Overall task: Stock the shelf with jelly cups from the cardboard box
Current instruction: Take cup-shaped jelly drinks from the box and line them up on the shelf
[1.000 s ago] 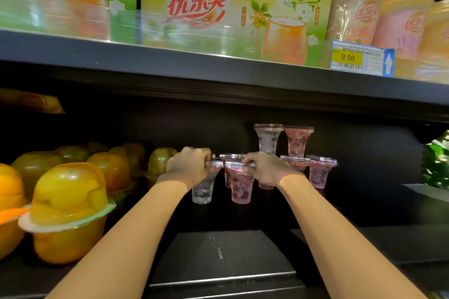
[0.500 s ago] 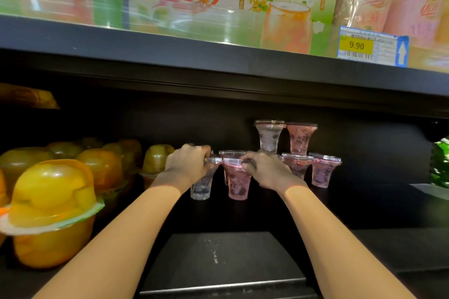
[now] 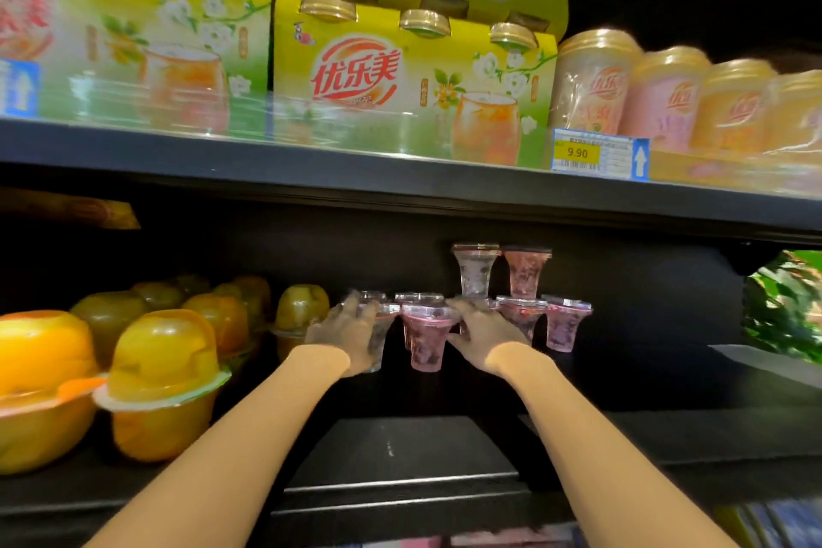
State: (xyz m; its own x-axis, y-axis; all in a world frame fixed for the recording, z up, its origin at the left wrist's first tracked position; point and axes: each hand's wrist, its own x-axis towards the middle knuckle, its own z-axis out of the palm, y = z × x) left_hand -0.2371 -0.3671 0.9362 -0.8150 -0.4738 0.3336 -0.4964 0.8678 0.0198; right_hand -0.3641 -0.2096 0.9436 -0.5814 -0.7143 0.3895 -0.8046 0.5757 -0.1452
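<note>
Pink jelly cup (image 3: 425, 336) stands far back on the dark lower shelf (image 3: 400, 449); the right hand (image 3: 482, 336) touches its side with fingers spread, the left hand (image 3: 349, 331) curls round a clear jelly cup (image 3: 378, 340) beside it. To the right, stacked cups (image 3: 525, 307) already stand, so stocking looks partly done. Open shelf lies near and right; the upper shelf edge (image 3: 400, 178) hangs low, and orange fruit cups (image 3: 164, 383) crowd the left. No cardboard box shows.
</note>
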